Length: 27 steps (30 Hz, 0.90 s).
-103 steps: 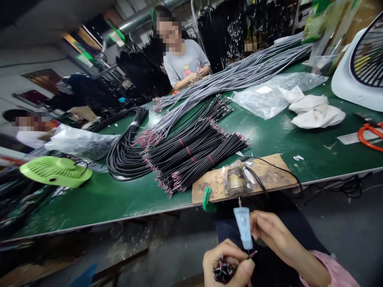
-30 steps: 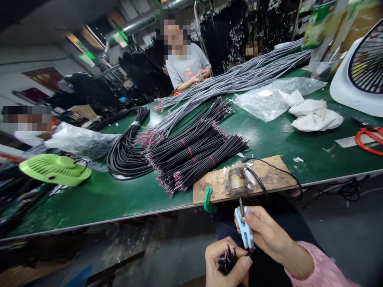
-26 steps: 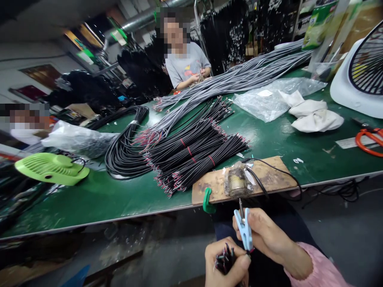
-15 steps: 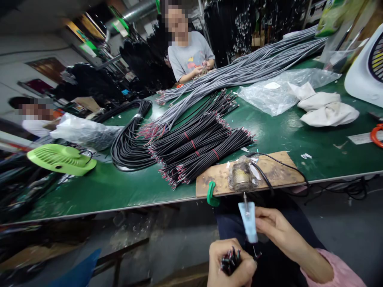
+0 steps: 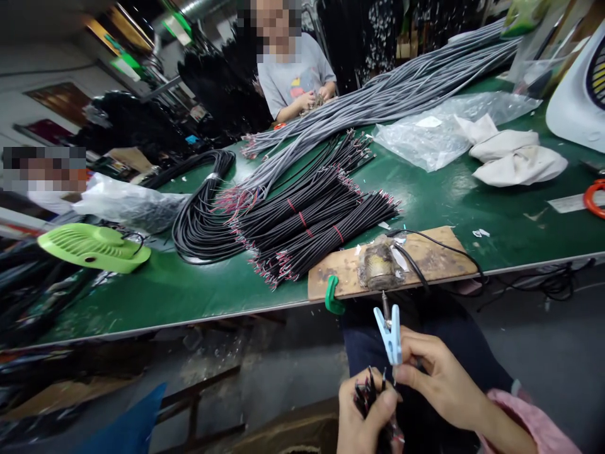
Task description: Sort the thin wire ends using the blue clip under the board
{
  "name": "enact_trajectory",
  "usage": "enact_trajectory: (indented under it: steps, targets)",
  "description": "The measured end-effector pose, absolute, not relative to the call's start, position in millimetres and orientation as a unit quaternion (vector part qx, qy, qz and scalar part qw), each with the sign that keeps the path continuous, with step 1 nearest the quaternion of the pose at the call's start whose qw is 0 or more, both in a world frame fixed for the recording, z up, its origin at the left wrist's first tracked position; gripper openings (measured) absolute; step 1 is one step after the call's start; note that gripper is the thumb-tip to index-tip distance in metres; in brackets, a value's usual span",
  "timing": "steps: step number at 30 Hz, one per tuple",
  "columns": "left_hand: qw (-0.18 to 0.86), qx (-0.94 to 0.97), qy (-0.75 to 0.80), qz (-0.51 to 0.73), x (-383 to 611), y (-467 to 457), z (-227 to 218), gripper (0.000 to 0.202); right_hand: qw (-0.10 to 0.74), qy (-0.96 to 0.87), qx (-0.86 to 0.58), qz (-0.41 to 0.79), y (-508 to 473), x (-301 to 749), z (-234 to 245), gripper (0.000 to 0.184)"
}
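My left hand [image 5: 363, 413] is closed around a bunch of short black cables [image 5: 366, 394], whose stripped red and white wire ends stick up out of the fist. Just above it, my right hand [image 5: 432, 369] is closed, thumb and fingertips pinched at the lower tip of a light blue clothespin [image 5: 390, 340]. A dark bit shows between those fingers, but what they pinch is mostly hidden. The clothespin sits on the metal shaft [image 5: 386, 302] of a small motor [image 5: 379, 268]. That motor is fixed to a wooden board [image 5: 439, 252] at the table edge.
A green clamp [image 5: 333, 296] grips the board. On the green table [image 5: 425, 202] lie tied black cable bundles [image 5: 302, 230], long grey cables [image 5: 378, 104], a plastic bag [image 5: 425, 142], white cloth [image 5: 520, 164] and a green fan [image 5: 92, 246]. A person [image 5: 295, 75] sits opposite.
The clothespin has turned from edge-on to showing its two spread legs. My right hand has moved down to its lower tip, and my left hand is slightly farther right.
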<state>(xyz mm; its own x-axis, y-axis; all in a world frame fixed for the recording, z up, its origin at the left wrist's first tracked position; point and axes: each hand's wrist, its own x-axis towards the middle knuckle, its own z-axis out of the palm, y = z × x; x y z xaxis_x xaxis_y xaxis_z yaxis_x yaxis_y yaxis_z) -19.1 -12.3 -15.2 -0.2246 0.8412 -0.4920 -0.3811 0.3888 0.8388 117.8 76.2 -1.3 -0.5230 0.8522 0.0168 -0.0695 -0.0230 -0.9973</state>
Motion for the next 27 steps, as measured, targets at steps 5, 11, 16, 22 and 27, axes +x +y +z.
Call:
enact_trajectory:
  steps: [5,11,16,22,27]
  targets:
    - [0.584,0.219,0.581,0.523,-20,-11,-15,0.041,0.392,-0.613,-0.305,0.615,69,125,-5,0.028]
    - [0.553,0.271,0.580,0.533,-21,-4,-7,0.042,0.422,-0.668,-0.310,0.528,69,137,0,0.008]
    - [0.512,0.310,0.595,0.537,-19,-1,-5,0.039,0.389,-0.689,-0.319,0.522,71,136,7,0.011]
    - [0.462,0.343,0.621,0.533,-16,0,-7,0.038,0.397,-0.715,-0.288,0.498,70,134,10,0.015]
    - [0.421,0.377,0.631,0.531,-16,1,-4,0.032,0.387,-0.742,-0.288,0.466,67,136,10,0.016]
